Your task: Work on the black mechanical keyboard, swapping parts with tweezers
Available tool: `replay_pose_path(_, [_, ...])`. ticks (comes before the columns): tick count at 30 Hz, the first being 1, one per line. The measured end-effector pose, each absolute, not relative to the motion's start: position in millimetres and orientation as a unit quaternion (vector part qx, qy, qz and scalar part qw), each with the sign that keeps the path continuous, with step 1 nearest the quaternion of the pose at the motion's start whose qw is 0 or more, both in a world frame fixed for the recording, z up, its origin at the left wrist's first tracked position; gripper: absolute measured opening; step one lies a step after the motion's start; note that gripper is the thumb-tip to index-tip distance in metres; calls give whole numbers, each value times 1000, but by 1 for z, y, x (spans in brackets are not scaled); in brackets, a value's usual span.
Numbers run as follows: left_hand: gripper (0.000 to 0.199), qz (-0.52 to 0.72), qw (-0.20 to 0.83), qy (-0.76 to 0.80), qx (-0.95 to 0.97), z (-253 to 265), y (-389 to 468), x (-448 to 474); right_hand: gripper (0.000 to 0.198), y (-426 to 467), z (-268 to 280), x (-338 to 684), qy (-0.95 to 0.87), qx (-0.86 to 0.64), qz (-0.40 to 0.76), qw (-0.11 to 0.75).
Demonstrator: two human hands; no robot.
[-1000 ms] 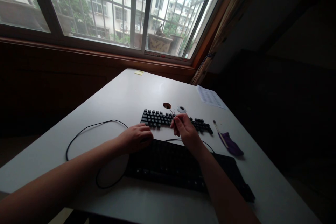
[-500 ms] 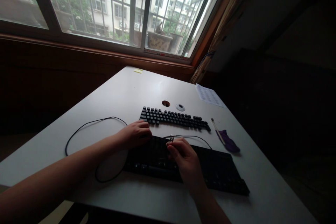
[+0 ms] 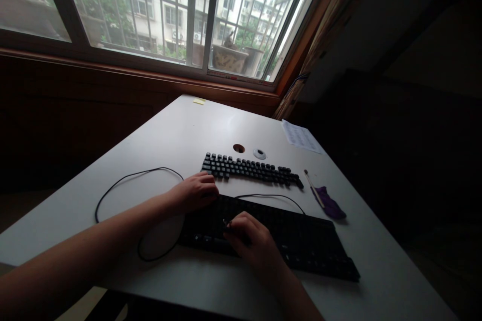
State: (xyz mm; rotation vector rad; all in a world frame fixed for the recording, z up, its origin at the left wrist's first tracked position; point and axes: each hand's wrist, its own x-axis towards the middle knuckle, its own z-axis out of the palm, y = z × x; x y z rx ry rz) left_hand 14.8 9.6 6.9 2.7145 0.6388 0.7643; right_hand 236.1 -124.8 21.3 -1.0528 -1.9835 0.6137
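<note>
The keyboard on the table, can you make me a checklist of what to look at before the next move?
1. Keyboard lying on the table: ok.
2. Left hand at the keyboard: ok, by its far left corner.
3. Right hand holding the small tool: ok, over the keyboard.
4. Tool tip touching the keyboard: cannot tell, too dark there.
5. Cable clear of the left forearm: not ok, the forearm crosses over it.
6. Loose keys off the keyboard: ok, in rows beyond it.
</note>
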Motion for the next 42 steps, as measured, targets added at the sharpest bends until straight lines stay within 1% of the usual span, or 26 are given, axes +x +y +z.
replay_pose_path(3, [11, 259, 124, 221, 932, 9, 8, 15, 10, -125, 18, 238, -787, -413, 242, 389])
replay_pose_path(8, [12, 255, 124, 223, 933, 8, 9, 16, 9, -124, 17, 242, -726, -469, 265, 427])
replay_pose_path(12, [13, 261, 127, 221, 931, 6, 9, 17, 11, -124, 16, 242, -695, -500, 281, 434])
replay_pose_path(18, [15, 257, 110, 221, 934, 5, 9, 19, 8, -124, 12, 243, -669, -520, 297, 439])
replay_pose_path(20, [17, 259, 106, 219, 935, 4, 10, 19, 6, -125, 10, 244, -652, -522, 301, 459])
replay_pose_path(22, [18, 260, 105, 218, 935, 3, 10, 19, 5, -125, 8, 245, -630, -516, 300, 497])
replay_pose_path(25, [16, 261, 108, 222, 933, 2, 11, 19, 8, -125, 7, 246, -618, -500, 297, 529])
replay_pose_path(32, [15, 276, 104, 214, 931, 11, 4, 18, 16, -121, 5, 245, -555, -544, 319, 542])
replay_pose_path(34, [15, 295, 123, 200, 926, 18, -4, 19, 18, -120, 3, 247, -538, -539, 330, 558])
replay_pose_path(37, [19, 315, 194, 171, 913, 27, -17, 23, 16, -118, 2, 248, -530, -515, 345, 578])
replay_pose_path(42, [28, 290, 326, 157, 886, 31, -33, 31, 11, -118, 10, 246, -544, -473, 365, 588])
